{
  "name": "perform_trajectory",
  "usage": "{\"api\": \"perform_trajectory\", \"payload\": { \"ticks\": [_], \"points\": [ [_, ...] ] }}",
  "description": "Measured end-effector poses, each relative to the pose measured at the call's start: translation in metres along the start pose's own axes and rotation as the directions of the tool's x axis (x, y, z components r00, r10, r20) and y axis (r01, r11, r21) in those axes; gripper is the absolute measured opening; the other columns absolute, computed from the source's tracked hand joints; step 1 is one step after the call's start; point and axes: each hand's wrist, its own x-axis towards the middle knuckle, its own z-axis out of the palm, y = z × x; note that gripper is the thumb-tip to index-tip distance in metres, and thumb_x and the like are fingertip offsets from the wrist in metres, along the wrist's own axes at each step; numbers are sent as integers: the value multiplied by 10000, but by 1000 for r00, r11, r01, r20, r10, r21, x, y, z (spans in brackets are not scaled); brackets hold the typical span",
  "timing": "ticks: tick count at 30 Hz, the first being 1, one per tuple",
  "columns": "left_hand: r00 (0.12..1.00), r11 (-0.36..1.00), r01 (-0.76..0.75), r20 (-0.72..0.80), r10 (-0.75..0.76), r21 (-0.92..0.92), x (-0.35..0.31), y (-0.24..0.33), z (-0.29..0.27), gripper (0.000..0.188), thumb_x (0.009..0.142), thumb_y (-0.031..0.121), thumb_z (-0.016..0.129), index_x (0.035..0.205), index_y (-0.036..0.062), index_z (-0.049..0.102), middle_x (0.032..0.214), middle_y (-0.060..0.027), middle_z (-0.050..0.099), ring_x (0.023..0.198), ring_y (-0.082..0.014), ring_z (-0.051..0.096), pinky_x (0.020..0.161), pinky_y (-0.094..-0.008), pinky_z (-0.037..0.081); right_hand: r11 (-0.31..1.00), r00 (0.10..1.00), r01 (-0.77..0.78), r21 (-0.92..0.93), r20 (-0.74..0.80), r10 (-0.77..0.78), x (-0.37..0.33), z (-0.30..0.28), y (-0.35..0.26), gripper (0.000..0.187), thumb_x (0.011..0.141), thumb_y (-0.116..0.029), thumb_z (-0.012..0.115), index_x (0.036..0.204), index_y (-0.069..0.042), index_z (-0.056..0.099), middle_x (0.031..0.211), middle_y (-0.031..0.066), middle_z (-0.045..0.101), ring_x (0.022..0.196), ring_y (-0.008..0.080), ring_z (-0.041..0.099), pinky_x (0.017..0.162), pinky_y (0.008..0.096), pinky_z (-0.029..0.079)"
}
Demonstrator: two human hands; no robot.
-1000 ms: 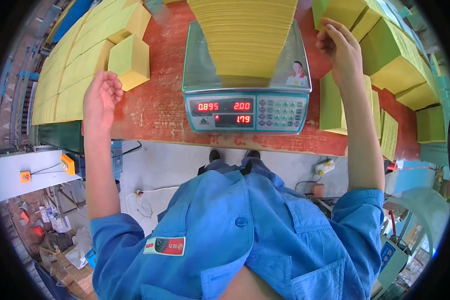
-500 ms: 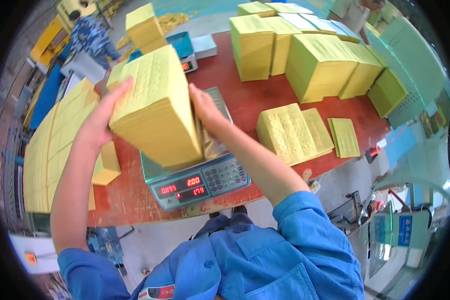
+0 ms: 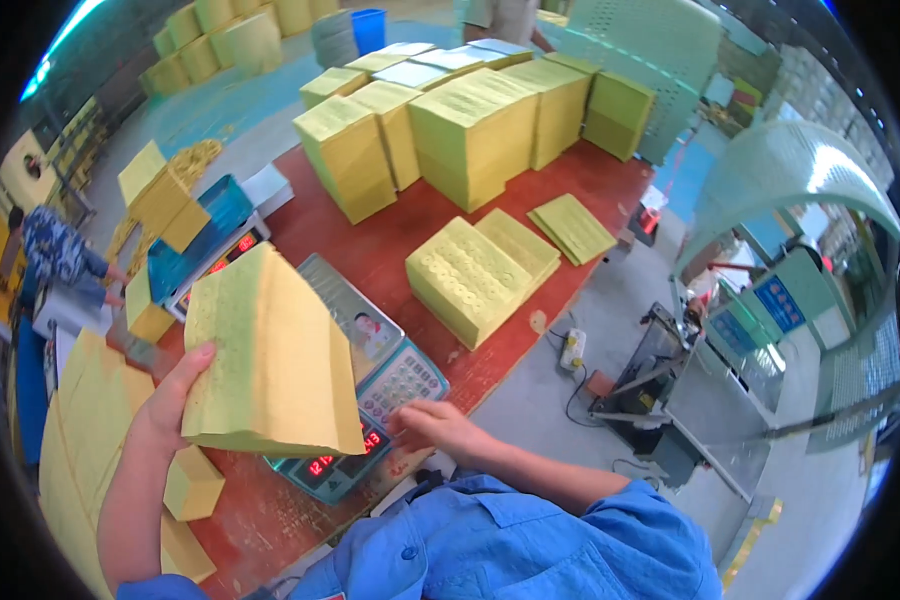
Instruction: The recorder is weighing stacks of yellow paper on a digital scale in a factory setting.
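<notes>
A thick stack of yellow paper sheets [image 3: 280, 365] is tilted over a teal electronic scale [image 3: 402, 385], covering part of its platform and display. My left hand [image 3: 175, 395] grips the stack's left side, thumb on the near face and the other fingers hidden behind it. Off the stack, my right hand [image 3: 438, 430] is beside the scale's keypad with its fingers loosely bent and nothing in them. Whether the stack's underside touches the scale is hidden. To the right, a shorter stack of yellow paper with punched patterns [image 3: 470, 278] lies on the red table [image 3: 355, 265].
Tall yellow paper stacks [image 3: 480, 135] line the table's far side. More stacks [image 3: 90, 440] stand at the left. Behind the scale is another scale [image 3: 225, 255] with a teal tray [image 3: 210, 215]. A thin paper pile [image 3: 572, 228] lies at the right. Two people stand farther off.
My right hand has come off the big stack and moved down beside the keypad. The stack is turned and tilted in my left hand. My view has swung to the right.
</notes>
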Motion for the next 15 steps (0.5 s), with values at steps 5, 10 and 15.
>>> {"api": "perform_trajectory", "payload": {
  "ticks": [5, 10, 15],
  "points": [
    [994, 995, -101, -38, 100, -18, 2, -11, -13, 614, 950, 400, 558, 1420, 34, 409, 1307, -126, 589, 1129, -225, 625, 962, -373, 514, 920, 984, -89, 383, 175, 23, 37, 39, 16, 424, 1030, -349, 439, 1297, -29, 516, 1182, 104, 633, 1055, 204, 631, 898, 350, 514],
    [988, 987, -156, -16, 156, -29, -3, -26, -11, 637, 953, 422, 553, 1440, 49, 380, 1379, -118, 527, 1203, -225, 568, 1002, -379, 481, 914, 975, 77, 398, 161, -152, 37, 34, 14, 454, 1007, -317, 511, 1360, -35, 474, 1280, 57, 577, 1177, 173, 544, 1003, 320, 426],
    [920, 915, -382, -146, 364, -129, 16, -16, 51, 634, 961, 449, 528, 1441, 63, 378, 1399, -106, 493, 1253, -235, 511, 1042, -395, 438, 894, 893, 443, 72, 55, -447, -20, -31, -81, 491, 973, -324, 594, 1353, -33, 487, 1224, 18, 583, 1116, 124, 533, 959, 290, 435]
  ]
}}
